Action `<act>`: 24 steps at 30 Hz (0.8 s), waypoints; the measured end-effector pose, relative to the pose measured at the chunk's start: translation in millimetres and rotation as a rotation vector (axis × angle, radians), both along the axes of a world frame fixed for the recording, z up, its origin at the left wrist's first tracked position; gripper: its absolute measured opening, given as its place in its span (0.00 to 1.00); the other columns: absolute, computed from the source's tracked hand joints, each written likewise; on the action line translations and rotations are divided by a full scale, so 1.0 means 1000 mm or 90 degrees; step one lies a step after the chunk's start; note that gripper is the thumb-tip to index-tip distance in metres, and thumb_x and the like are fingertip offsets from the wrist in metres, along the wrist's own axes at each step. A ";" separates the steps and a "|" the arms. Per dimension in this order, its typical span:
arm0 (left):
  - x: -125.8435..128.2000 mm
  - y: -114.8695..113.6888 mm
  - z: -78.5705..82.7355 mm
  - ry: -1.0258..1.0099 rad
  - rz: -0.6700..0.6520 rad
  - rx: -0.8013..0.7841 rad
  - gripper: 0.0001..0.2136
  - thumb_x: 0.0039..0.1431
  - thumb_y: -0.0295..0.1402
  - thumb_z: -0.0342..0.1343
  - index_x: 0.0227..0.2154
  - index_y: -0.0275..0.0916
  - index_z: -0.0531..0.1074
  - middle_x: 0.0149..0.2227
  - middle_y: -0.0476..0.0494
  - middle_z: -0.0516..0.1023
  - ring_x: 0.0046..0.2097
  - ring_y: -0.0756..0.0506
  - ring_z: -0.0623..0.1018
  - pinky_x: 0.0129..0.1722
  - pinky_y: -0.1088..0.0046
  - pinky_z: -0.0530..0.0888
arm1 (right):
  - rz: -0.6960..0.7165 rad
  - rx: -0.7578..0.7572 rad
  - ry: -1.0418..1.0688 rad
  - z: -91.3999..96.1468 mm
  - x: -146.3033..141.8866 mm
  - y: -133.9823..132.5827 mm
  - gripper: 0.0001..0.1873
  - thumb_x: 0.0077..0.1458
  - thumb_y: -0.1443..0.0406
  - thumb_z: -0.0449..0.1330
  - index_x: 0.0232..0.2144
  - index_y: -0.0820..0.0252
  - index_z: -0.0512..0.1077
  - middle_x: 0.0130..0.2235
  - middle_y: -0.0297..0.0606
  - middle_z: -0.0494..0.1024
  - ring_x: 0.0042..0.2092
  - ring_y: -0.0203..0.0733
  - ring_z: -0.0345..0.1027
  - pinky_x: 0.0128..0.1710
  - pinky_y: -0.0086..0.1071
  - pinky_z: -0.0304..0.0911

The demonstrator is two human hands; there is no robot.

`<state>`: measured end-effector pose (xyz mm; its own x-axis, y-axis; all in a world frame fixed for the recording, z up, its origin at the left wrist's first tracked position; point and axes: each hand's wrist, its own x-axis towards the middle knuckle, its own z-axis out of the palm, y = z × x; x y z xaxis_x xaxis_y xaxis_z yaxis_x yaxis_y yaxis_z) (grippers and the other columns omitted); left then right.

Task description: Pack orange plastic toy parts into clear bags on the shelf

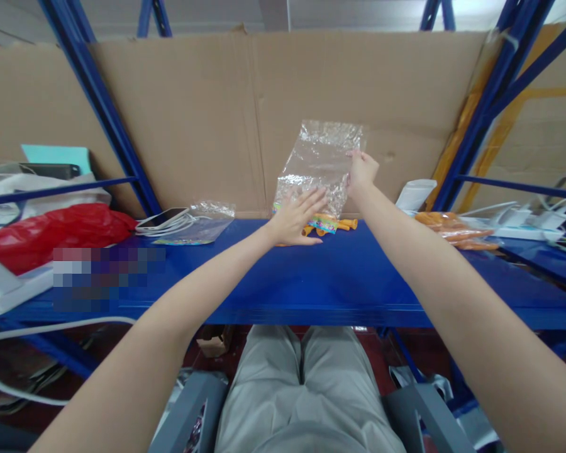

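Note:
A clear plastic bag (pixel 318 154) with a colourful printed strip along its lower end is held up above the blue shelf, in front of the cardboard. My right hand (pixel 362 171) pinches its right edge. Against the lower part of the bag lies my left hand (pixel 298 217), its fingers stretched out and spread. Several small orange tube-like pieces (pixel 346 224) rest on the shelf under and behind the bag, partly hidden by my left hand. Whether any of them are inside the bag I cannot tell.
Left on the blue shelf (pixel 311 277) are another clear bag (pixel 207 226), a phone with a coiled white cable (pixel 170 221) and a red plastic bag (pixel 61 233). Rightward sit a bag of orange pieces (pixel 453 229) and white chargers (pixel 523 220). A cardboard sheet (pixel 193 119) stands behind.

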<state>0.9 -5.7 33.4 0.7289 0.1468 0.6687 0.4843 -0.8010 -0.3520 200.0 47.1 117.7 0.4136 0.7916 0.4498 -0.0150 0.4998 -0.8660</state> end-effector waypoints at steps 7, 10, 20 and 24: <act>0.027 -0.009 -0.006 -0.049 0.079 0.040 0.32 0.60 0.32 0.44 0.68 0.48 0.46 0.70 0.41 0.48 0.70 0.40 0.45 0.65 0.44 0.35 | -0.027 -0.024 0.175 0.027 -0.015 -0.038 0.14 0.65 0.64 0.48 0.31 0.58 0.70 0.15 0.24 0.51 0.18 0.30 0.51 0.17 0.22 0.50; 0.023 -0.003 0.003 -0.095 0.092 -0.003 0.31 0.61 0.29 0.42 0.67 0.53 0.47 0.69 0.46 0.51 0.70 0.42 0.46 0.65 0.44 0.32 | 0.010 -0.042 0.170 0.028 -0.017 -0.041 0.14 0.66 0.61 0.48 0.31 0.56 0.68 0.14 0.23 0.49 0.16 0.30 0.47 0.15 0.23 0.47; -0.063 0.027 0.013 -0.348 0.241 -0.159 0.25 0.60 0.35 0.43 0.60 0.51 0.64 0.66 0.46 0.59 0.70 0.38 0.48 0.64 0.48 0.27 | 0.076 -0.125 0.064 -0.003 -0.004 -0.032 0.08 0.57 0.58 0.58 0.32 0.55 0.65 0.19 0.25 0.66 0.15 0.28 0.53 0.14 0.24 0.53; -0.126 0.023 -0.001 -0.379 0.385 -0.193 0.26 0.58 0.37 0.42 0.60 0.48 0.64 0.68 0.45 0.56 0.69 0.33 0.50 0.60 0.38 0.24 | 0.048 -0.168 0.057 -0.015 0.002 -0.044 0.02 0.56 0.68 0.56 0.31 0.57 0.65 0.18 0.24 0.66 0.14 0.28 0.52 0.13 0.23 0.51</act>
